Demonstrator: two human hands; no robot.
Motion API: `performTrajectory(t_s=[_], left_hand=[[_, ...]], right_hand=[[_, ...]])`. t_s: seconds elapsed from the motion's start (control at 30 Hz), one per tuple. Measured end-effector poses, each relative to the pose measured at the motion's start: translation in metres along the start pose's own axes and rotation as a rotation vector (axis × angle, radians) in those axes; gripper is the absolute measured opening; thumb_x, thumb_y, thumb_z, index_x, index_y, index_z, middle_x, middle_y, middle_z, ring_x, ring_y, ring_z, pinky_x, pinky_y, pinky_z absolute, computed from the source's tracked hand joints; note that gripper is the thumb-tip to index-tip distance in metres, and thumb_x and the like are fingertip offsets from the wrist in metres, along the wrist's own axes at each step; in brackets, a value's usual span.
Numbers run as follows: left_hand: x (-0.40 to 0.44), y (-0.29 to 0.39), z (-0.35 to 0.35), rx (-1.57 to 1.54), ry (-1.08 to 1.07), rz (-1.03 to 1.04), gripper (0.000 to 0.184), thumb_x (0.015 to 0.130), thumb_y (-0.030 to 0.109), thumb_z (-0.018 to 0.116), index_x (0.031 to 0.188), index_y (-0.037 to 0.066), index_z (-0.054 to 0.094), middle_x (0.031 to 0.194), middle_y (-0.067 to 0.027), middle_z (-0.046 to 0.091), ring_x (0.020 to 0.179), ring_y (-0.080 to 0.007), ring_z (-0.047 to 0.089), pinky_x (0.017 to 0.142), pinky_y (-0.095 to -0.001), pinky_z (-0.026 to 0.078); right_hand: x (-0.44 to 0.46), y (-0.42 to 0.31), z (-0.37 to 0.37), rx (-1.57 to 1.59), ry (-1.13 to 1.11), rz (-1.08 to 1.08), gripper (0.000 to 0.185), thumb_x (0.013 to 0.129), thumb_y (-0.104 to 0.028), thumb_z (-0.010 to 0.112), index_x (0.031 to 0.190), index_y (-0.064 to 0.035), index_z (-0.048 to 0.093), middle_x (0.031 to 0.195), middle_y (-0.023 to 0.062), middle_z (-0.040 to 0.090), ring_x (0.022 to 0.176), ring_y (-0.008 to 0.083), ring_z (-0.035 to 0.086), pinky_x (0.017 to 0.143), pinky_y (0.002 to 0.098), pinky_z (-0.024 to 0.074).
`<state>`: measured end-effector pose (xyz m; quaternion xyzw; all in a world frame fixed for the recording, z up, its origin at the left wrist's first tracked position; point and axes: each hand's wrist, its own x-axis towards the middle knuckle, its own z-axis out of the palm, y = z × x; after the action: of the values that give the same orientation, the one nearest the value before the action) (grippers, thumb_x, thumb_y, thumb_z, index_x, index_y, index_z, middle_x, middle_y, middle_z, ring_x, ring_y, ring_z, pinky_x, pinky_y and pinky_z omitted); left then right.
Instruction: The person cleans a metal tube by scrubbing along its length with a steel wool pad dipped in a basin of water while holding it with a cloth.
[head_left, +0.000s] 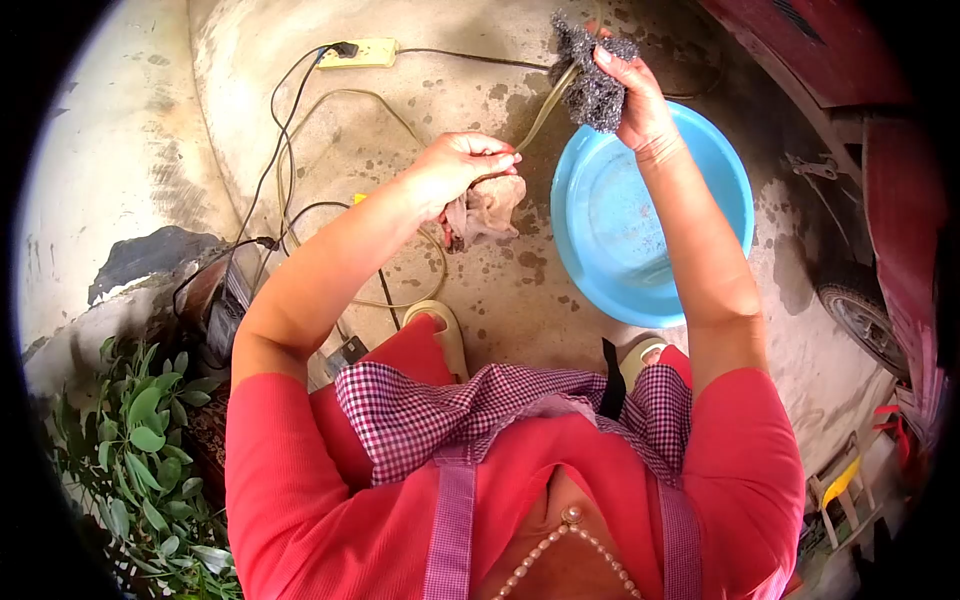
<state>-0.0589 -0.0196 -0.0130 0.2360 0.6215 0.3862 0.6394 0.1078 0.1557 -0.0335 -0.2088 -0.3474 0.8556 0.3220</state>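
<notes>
My left hand [455, 168] is closed, with thumb and fingers pinching a pale flat electric cord [545, 112]. A crumpled beige rag [492, 208] hangs just under those fingers, seemingly in the same grip. Farther up and to the right, my right hand [640, 100] is closed on a dark grey, glittering scouring pad [598, 92]. The cord runs up from my left hand to the pad and passes against it; whether the pad wraps fully round it is hidden. Below my right hand and forearm stands a light blue plastic basin [575, 235].
A pale yellow power strip [358, 53] with a black plug lies on the stained concrete floor [480, 290]. Black and pale cables loop over the left side. A leafy plant [145, 430] stands lower left; a red vehicle panel [900, 230] and wheel [865, 310] are at right.
</notes>
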Motion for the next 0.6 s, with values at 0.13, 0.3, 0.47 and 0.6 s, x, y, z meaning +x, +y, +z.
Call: performTrajectory(t_s=[0.13,0.3,0.47,0.6], left_hand=[[0.001,0.000,0.004,0.002,0.148,0.031,0.016,0.081,0.007,0.063,0.094,-0.001,0.062,0.088,-0.0073,0.065,0.080,-0.0128,0.060,0.075,-0.0249,0.048],[0.010,-0.012,-0.008,0.129,0.182,0.135,0.009,0.082,0.001,0.058,0.090,0.000,0.063,0.082,-0.0035,0.064,0.072,-0.0091,0.056,0.067,-0.0242,0.046],[0.006,-0.009,-0.011,0.241,0.086,0.000,0.015,0.088,0.008,0.052,0.094,0.000,0.063,0.087,-0.0022,0.062,0.080,-0.0078,0.053,0.074,-0.0240,0.044],[-0.003,0.022,-0.029,0.302,-0.332,-0.171,0.021,0.088,0.014,0.054,0.103,0.001,0.059,0.095,-0.0060,0.064,0.095,-0.0135,0.056,0.087,-0.0255,0.042]], right_hand=[[-0.011,0.018,0.015,-0.013,-0.052,0.100,0.049,0.073,-0.016,0.071,0.114,-0.0038,0.047,0.096,0.0073,0.061,0.088,0.0172,0.059,0.079,0.0317,0.0492],[-0.034,0.083,0.058,-0.191,0.193,0.049,0.058,0.068,-0.003,0.072,0.119,0.0033,0.045,0.093,0.0113,0.060,0.085,0.0175,0.059,0.076,0.0286,0.0482],[-0.036,0.081,0.055,-0.190,0.195,0.101,0.046,0.070,0.005,0.065,0.113,-0.0021,0.053,0.090,0.0062,0.059,0.086,0.0158,0.058,0.078,0.0279,0.0478],[-0.039,0.062,0.050,-0.229,-0.139,0.143,0.053,0.069,0.003,0.067,0.119,-0.0044,0.052,0.093,0.0048,0.059,0.089,0.0144,0.056,0.083,0.0271,0.0456]])
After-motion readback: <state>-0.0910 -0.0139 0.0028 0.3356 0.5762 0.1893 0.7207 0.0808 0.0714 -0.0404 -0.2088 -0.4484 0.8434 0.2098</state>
